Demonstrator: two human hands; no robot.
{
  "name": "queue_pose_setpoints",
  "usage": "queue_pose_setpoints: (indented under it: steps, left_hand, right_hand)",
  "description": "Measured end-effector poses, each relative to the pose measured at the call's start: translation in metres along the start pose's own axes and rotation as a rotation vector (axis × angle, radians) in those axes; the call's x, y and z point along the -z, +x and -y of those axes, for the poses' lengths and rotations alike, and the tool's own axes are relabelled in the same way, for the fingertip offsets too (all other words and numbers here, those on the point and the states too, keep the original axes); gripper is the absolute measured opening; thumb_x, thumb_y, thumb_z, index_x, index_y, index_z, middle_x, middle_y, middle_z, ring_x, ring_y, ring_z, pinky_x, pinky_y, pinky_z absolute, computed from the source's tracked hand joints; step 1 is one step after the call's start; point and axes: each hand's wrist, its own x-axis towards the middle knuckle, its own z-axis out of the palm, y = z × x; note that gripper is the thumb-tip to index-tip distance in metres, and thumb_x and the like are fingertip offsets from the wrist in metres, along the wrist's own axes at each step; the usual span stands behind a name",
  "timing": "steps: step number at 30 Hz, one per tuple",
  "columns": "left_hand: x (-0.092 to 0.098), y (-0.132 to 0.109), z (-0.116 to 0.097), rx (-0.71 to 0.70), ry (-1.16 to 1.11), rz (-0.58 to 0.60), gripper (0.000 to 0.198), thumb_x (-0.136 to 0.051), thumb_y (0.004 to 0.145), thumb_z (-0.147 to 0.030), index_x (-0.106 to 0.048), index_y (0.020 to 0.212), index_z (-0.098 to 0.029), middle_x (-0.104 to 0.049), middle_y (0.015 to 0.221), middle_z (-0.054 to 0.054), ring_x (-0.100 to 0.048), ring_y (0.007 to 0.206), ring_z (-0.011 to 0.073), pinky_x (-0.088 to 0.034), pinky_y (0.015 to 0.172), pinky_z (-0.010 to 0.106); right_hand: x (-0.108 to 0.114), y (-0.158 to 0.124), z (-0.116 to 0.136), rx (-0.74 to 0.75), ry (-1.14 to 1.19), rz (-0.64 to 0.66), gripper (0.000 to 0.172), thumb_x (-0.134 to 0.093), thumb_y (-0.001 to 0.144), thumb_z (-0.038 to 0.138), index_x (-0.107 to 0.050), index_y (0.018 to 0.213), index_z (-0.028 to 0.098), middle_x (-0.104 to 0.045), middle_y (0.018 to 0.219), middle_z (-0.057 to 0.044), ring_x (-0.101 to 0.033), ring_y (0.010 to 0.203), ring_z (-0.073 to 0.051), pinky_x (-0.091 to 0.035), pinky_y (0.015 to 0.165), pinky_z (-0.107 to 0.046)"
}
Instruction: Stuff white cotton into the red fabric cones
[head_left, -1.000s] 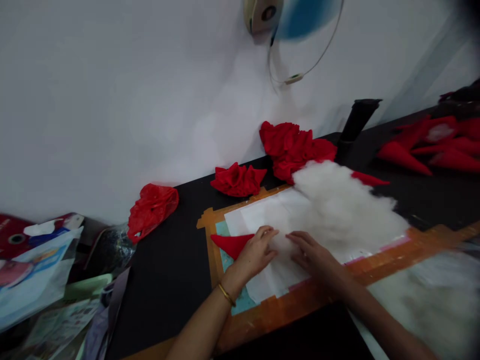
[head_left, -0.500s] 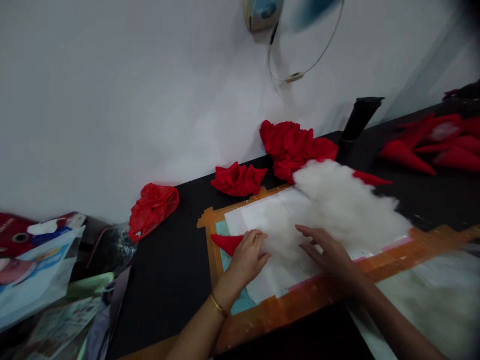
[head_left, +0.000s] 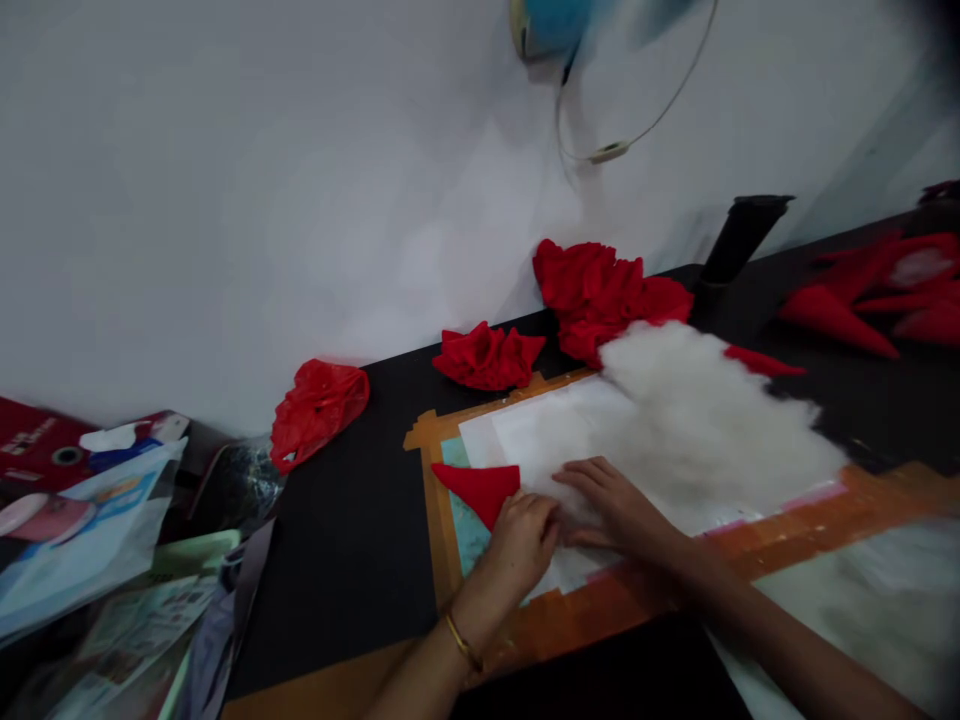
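Note:
My left hand (head_left: 525, 535) is closed, its curled fingers pressed into a small tuft of white fiber stuffing (head_left: 581, 508). From the other side my right hand (head_left: 619, 505) cups the same tuft between its long fingers and thumb. A flat red felt cone (head_left: 480, 485) lies just beyond my left knuckles, its tip pointing left and its lower corner hidden behind the hand. Under both hands is a white sheet (head_left: 517, 435) taped down on the table. To the right of my right hand rises a big heap of white stuffing (head_left: 697, 410).
Several red felt pieces (head_left: 600, 295) and a smaller red pile (head_left: 491, 358) sit along the wall. A red plastic bag (head_left: 319, 410) is further left. Stuffed red cones (head_left: 840, 320) and a black cup-like object (head_left: 742, 240) stand at right. Brown tape (head_left: 795, 530) borders the sheet.
Both hands have come closer together around the small tuft. My left hand has moved right, off the red cone, which now shows more fully. The view has shifted slightly.

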Motion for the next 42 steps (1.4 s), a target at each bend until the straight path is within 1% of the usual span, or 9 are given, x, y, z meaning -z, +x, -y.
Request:
queue_pose_setpoints:
  steps: [6, 10, 13, 16, 21, 27, 30, 34, 42]
  left_hand:
    - [-0.001, -0.009, -0.01, 0.078, -0.337, 0.039, 0.025, -0.057, 0.084, -0.013, -0.061, 0.108, -0.019, -0.07, 0.102, 0.006, -0.064, 0.091, 0.0198, -0.05, 0.084, 0.033]
    - [0.019, -0.019, -0.004, -0.017, -0.17, -0.062, 0.015, -0.049, 0.09, -0.017, -0.061, 0.097, -0.021, -0.067, 0.099, 0.005, -0.061, 0.094, 0.0206, -0.049, 0.086, 0.035]
    - [0.028, -0.025, 0.008, 0.069, 0.194, -0.145, 0.011, -0.051, 0.087, -0.018, -0.06, 0.095, -0.019, -0.062, 0.096, 0.008, -0.057, 0.094, 0.0267, -0.048, 0.085, 0.043]
    - [0.026, -0.03, 0.02, 0.155, 0.377, -0.139, 0.022, -0.056, 0.081, -0.017, -0.057, 0.103, -0.017, -0.058, 0.102, 0.012, -0.054, 0.098, 0.0309, -0.047, 0.086, 0.048]
    - [0.023, -0.035, 0.032, 0.23, 0.225, -0.155, 0.021, -0.053, 0.081, -0.015, -0.053, 0.102, -0.017, -0.058, 0.1, 0.011, -0.059, 0.094, 0.0267, -0.05, 0.082, 0.041]
    - [0.033, -0.033, 0.038, 0.253, 0.133, -0.272, 0.011, -0.048, 0.09, -0.017, -0.058, 0.095, -0.019, -0.068, 0.093, 0.008, -0.066, 0.084, 0.0221, -0.05, 0.074, 0.034]
    - [0.036, -0.032, 0.03, 0.238, 0.013, -0.431, 0.012, -0.05, 0.093, -0.027, -0.06, 0.098, -0.02, -0.07, 0.093, 0.006, -0.067, 0.084, 0.021, -0.05, 0.076, 0.034]
    - [0.033, -0.03, 0.015, 0.174, -0.093, -0.506, 0.013, -0.05, 0.094, -0.025, -0.061, 0.096, -0.02, -0.069, 0.091, 0.005, -0.065, 0.084, 0.0188, -0.05, 0.077, 0.032]
    - [0.018, -0.04, 0.01, -0.016, -0.141, -0.483, 0.015, -0.05, 0.093, -0.016, -0.064, 0.097, -0.02, -0.065, 0.088, 0.006, -0.062, 0.083, 0.0178, -0.05, 0.074, 0.029]
  right_hand:
    - [-0.021, -0.016, 0.013, -0.009, -0.195, -0.047, 0.054, -0.069, 0.082, 0.025, -0.053, 0.132, 0.011, -0.057, 0.128, -0.02, -0.053, 0.112, -0.032, -0.052, 0.09, -0.047]
    - [-0.021, -0.004, 0.006, 0.018, -0.162, 0.007, 0.037, -0.054, 0.088, 0.01, -0.06, 0.123, 0.019, -0.064, 0.115, -0.013, -0.059, 0.1, -0.026, -0.055, 0.077, -0.036]
    - [-0.012, 0.009, -0.005, -0.061, -0.055, 0.034, 0.022, -0.044, 0.094, 0.015, -0.065, 0.102, 0.018, -0.066, 0.101, -0.01, -0.063, 0.088, -0.021, -0.053, 0.07, -0.03]
    - [-0.005, 0.017, -0.011, -0.191, 0.052, -0.028, 0.033, -0.038, 0.099, 0.03, -0.06, 0.078, 0.019, -0.064, 0.082, -0.007, -0.06, 0.07, -0.018, -0.05, 0.067, -0.03]
    - [0.008, 0.013, -0.001, -0.461, 0.3, -0.151, 0.041, -0.046, 0.092, 0.055, -0.055, 0.07, 0.022, -0.062, 0.067, -0.004, -0.057, 0.061, -0.019, -0.046, 0.06, -0.032]
    - [0.035, 0.011, 0.034, -0.715, 0.758, -0.08, 0.043, -0.049, 0.09, 0.059, -0.051, 0.069, 0.021, -0.054, 0.058, 0.002, -0.047, 0.051, -0.014, -0.037, 0.047, -0.026]
    - [0.029, 0.021, 0.055, -0.586, 0.815, -0.049, 0.037, -0.048, 0.093, 0.052, -0.056, 0.074, 0.021, -0.058, 0.063, 0.001, -0.051, 0.055, -0.015, -0.043, 0.052, -0.026]
    - [-0.01, 0.037, 0.074, -0.268, 0.482, -0.003, 0.024, -0.046, 0.09, 0.029, -0.063, 0.077, 0.019, -0.069, 0.079, -0.008, -0.06, 0.068, -0.019, -0.05, 0.067, -0.031]
    - [-0.028, 0.045, 0.08, -0.391, 0.745, -0.118, 0.034, -0.033, 0.094, 0.031, -0.063, 0.093, 0.017, -0.072, 0.084, -0.007, -0.066, 0.073, -0.021, -0.054, 0.065, -0.03]
